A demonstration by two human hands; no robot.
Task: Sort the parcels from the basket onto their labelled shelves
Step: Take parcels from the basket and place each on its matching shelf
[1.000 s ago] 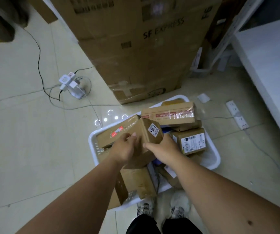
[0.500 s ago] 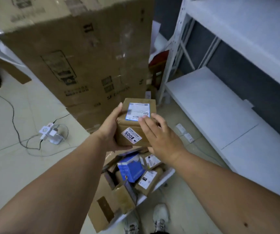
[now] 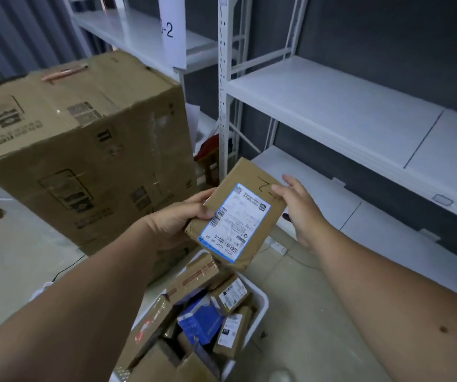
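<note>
The left hand holds a small cardboard parcel in its grip by the edge; the right hand, fingers straight, steadies the opposite corner. It looks light and stiff, best held by its edges.

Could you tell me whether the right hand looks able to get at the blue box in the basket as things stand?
Probably yes: the blue box lies exposed on top in the basket, and the right hand only lightly touches the held parcel, gripped by the left hand.

Head-worn camera looks forward and down, close over the person's raised forearms.
</note>
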